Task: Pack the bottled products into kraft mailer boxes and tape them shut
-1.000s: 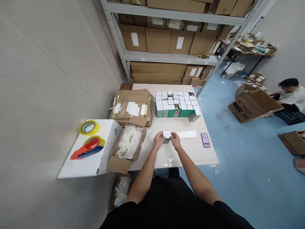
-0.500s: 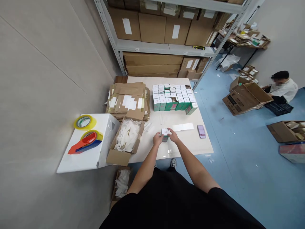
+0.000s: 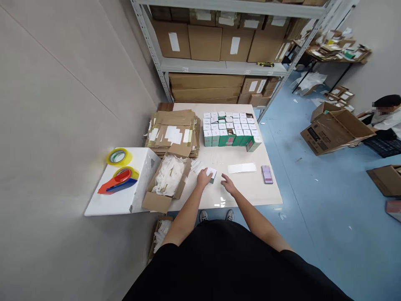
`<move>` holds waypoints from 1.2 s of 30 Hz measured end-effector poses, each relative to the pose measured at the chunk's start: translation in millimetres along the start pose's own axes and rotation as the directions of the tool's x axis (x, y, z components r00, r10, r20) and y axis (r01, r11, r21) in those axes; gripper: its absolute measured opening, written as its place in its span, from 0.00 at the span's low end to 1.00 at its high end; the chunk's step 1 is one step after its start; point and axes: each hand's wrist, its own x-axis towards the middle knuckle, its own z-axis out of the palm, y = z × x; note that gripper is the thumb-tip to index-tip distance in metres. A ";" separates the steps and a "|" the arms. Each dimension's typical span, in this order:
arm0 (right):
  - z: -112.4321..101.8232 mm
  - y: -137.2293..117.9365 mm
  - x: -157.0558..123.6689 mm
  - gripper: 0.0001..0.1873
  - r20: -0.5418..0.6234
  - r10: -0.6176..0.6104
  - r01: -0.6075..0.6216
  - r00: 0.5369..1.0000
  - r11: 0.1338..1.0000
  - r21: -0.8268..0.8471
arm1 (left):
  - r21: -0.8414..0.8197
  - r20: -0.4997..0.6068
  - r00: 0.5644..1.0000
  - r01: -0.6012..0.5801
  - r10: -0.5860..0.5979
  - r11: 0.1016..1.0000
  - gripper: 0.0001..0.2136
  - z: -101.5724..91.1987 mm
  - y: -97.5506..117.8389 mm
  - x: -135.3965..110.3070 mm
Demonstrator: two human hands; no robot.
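Observation:
My left hand (image 3: 204, 178) grips a small white and green box (image 3: 212, 174) over the near part of the table (image 3: 241, 190). To its right, apart from the box, my right hand (image 3: 228, 184) is held with fingers spread and nothing in them. A strip of white labels (image 3: 241, 168) lies just beyond the right hand. Farther back stand tight rows of similar small boxes (image 3: 230, 127), white on top and green on the sides, a few with open tops. One more such box (image 3: 253, 144) stands slightly askew at the front right corner of the rows.
Left of my hands are an open carton of white paper (image 3: 169, 175) and stacked flattened cardboard (image 3: 172, 129). A tape dispenser (image 3: 119, 180) and tape roll (image 3: 119, 157) lie on a white block (image 3: 138, 190). A phone (image 3: 267, 174) rests at right. Behind stands a loaded shelf (image 3: 213, 65); a person sits far right.
My right hand has let go of the box and drawn away to the right, its fingers opening. The left hand has moved the box slightly left and turned it. The view has shifted a little.

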 end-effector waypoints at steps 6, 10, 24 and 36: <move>2.6 -19.4 26.2 0.35 0.030 -0.060 0.062 0.998 0.996 -0.068 | -0.193 -0.005 0.999 0.037 -0.039 0.980 0.30 12.4 -5.7 -11.0; -4.4 -18.1 20.0 0.27 0.012 -0.045 0.046 0.999 0.999 -0.008 | -0.317 0.000 1.000 -0.017 0.018 0.948 0.25 13.0 -5.1 -4.7; -10.0 -7.0 -15.7 0.28 -0.035 0.081 -0.079 0.996 0.995 0.061 | 0.162 0.405 0.867 -0.383 0.292 0.909 0.20 -0.5 33.8 28.6; -5.6 0.4 -15.4 0.30 -0.028 0.034 -0.032 0.999 0.998 0.051 | 0.184 0.560 0.764 -0.491 0.320 0.851 0.15 -15.0 42.2 40.1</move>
